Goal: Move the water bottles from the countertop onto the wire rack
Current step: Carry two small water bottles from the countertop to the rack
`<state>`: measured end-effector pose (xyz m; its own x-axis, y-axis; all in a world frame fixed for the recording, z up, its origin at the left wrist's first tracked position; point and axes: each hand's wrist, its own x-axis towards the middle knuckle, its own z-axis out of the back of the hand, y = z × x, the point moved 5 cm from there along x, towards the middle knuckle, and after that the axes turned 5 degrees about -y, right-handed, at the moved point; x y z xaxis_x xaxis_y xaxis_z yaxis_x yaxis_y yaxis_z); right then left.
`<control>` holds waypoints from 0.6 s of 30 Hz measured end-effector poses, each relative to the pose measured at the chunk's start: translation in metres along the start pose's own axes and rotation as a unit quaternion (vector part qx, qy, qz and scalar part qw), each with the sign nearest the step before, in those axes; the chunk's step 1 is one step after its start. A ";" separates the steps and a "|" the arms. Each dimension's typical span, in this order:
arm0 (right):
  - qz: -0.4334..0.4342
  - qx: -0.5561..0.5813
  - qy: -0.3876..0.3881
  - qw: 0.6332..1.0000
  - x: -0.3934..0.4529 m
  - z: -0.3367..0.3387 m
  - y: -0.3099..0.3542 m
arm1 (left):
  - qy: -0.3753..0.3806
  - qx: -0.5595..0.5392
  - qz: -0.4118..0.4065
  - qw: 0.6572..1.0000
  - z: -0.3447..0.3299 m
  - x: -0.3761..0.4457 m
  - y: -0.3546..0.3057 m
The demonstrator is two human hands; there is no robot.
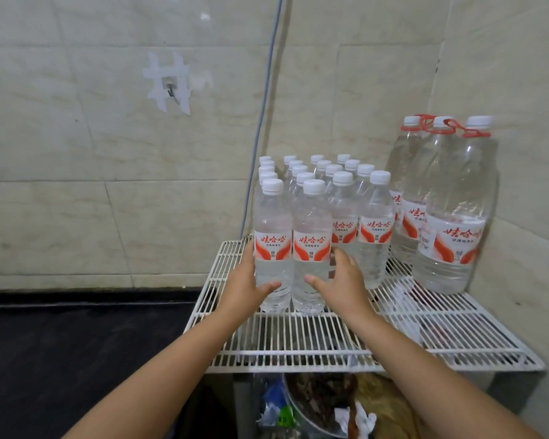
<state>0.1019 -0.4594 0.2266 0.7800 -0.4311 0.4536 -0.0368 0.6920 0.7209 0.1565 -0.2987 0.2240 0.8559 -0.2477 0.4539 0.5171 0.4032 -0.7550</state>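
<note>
1. Now, left hand (246, 280) curls round the front-left small bottle (273, 245), thumb across its lower body.
2. Right hand (343, 282) grips the front-right small bottle (312, 248) the same way, fingers behind it.
3. Both bottles stand upright, touching, on the white wire rack (298, 337), in front of a block of small bottles (346, 198).
4. Three large bottles (450, 210) with red carry rings stand in the rack's right corner by the tiled wall (108, 137).
</note>
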 end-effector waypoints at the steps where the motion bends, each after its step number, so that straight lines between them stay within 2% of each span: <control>1: 0.002 -0.005 -0.005 1.000 -0.001 -0.001 0.001 | -0.004 0.000 0.003 1.000 0.000 0.000 0.000; 13: 0.012 -0.071 0.011 0.997 -0.008 0.005 0.008 | -0.002 0.083 0.008 0.997 0.000 -0.004 -0.012; 15: 0.040 -0.096 -0.016 0.994 -0.015 0.012 0.016 | -0.014 0.107 -0.003 0.994 0.006 -0.005 -0.015; 18: 0.142 -0.174 -0.086 0.971 -0.030 0.020 0.040 | -0.050 0.211 0.013 0.976 0.027 -0.014 -0.013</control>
<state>0.0641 -0.4303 0.2527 0.6530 -0.2638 0.7100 0.0009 0.9377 0.3475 0.1381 -0.2771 0.2401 0.8537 -0.1539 0.4975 0.4330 0.7406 -0.5139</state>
